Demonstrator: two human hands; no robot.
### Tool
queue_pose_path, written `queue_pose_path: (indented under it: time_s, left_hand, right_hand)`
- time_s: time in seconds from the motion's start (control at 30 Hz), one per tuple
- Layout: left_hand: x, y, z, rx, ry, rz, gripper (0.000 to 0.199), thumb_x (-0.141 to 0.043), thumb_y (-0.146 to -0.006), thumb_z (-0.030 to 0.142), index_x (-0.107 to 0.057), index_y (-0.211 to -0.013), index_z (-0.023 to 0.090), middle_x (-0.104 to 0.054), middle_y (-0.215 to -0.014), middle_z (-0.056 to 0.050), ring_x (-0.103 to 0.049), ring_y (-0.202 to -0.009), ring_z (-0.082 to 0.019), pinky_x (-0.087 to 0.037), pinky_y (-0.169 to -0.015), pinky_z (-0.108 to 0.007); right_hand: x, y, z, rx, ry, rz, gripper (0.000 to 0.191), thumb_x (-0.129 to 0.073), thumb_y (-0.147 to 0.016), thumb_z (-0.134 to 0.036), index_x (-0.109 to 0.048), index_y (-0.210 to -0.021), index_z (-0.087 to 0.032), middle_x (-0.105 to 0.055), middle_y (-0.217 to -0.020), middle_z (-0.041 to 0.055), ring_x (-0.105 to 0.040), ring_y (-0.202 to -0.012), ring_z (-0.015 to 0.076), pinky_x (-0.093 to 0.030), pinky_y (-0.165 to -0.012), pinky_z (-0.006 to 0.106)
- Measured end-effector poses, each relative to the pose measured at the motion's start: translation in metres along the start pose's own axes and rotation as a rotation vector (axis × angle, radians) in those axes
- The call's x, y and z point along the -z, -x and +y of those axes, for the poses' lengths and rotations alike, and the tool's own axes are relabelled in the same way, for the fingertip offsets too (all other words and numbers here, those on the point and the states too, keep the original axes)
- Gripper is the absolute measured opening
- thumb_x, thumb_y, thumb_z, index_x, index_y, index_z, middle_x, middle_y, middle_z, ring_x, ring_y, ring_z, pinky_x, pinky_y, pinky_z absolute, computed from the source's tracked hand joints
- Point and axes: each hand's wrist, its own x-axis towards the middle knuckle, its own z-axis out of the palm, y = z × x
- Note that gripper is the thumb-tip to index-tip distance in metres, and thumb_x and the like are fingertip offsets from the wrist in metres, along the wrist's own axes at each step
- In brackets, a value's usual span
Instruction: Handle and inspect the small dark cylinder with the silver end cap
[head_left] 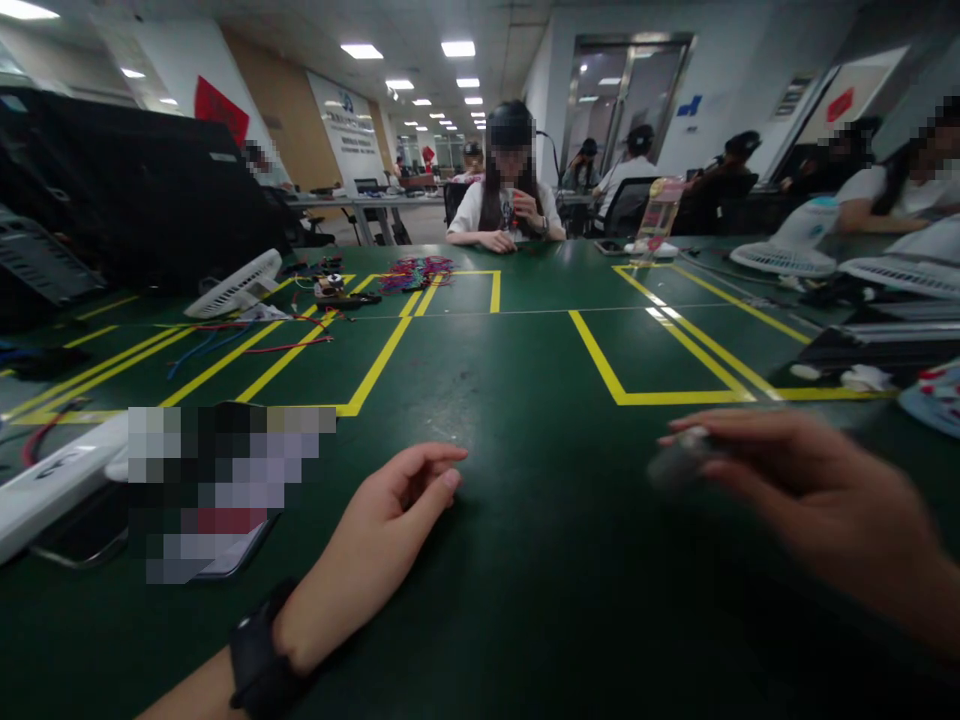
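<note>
- Resting on the green table (pixel 525 560), the left hand (pixel 390 520) lies loosely curled and holds nothing, a black watch (pixel 259 660) on its wrist.
- Blurred, the right hand (pixel 817 500) pinches a small grey object (pixel 679 462) at its fingertips, low over the table; a firmer pinch and slower motion would likely steady it.
- A phone (pixel 225 560) lies just left of the left hand.

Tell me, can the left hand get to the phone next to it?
Probably yes. The left hand rests on the green table beside the phone, with nothing lying between them.
</note>
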Motion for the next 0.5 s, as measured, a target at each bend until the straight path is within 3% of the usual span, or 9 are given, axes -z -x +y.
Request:
queue_pose_path:
  time_s: [0.1,0.2,0.33,0.5]
  left_hand:
    - [-0.015,0.0,0.017,-0.152,-0.134,-0.003,0.022,-0.052,-0.092,0.028,-0.059,-0.113,0.026,-0.064,-0.098,-0.001,-0.06,-0.086,-0.018,-0.047,-0.077,-0.032]
    - [-0.028,-0.002,0.035,-0.33,-0.165,-0.088,0.022,-0.051,-0.092,0.02,-0.06,-0.111,0.025,-0.063,-0.101,-0.001,-0.059,-0.09,-0.018,-0.047,-0.081,-0.031]
    - [-0.038,-0.01,0.048,-0.456,-0.179,-0.145,0.017,-0.053,-0.09,0.015,-0.063,-0.103,0.022,-0.062,-0.097,-0.001,-0.058,-0.091,-0.016,-0.046,-0.082,-0.029]
    - [-0.035,-0.018,0.055,-0.485,-0.191,-0.143,0.012,-0.058,-0.088,0.012,-0.066,-0.086,0.02,-0.062,-0.091,0.001,-0.059,-0.087,-0.014,-0.045,-0.079,-0.026]
  right_hand:
    - [-0.05,-0.01,-0.039,0.169,-0.261,-0.274,0.023,-0.059,-0.086,-0.03,-0.054,-0.108,-0.025,-0.058,-0.111,0.0029,-0.057,-0.102,0.0137,-0.05,-0.089,0.028]
    - [-0.082,-0.008,-0.057,0.144,-0.383,-0.333,0.028,-0.06,-0.085,-0.028,-0.049,-0.11,-0.024,-0.057,-0.108,0.0021,-0.057,-0.096,0.0116,-0.05,-0.083,0.026]
    - [-0.091,-0.003,-0.051,-0.016,-0.6,-0.337,0.048,-0.069,-0.078,-0.026,-0.035,-0.112,-0.023,-0.058,-0.103,0.0007,-0.058,-0.093,0.0106,-0.051,-0.082,0.024]
    - [-0.088,-0.006,-0.048,-0.034,-0.622,-0.404,0.052,-0.07,-0.075,-0.022,-0.034,-0.112,-0.023,-0.057,-0.105,-0.0007,-0.058,-0.094,0.0099,-0.05,-0.08,0.023]
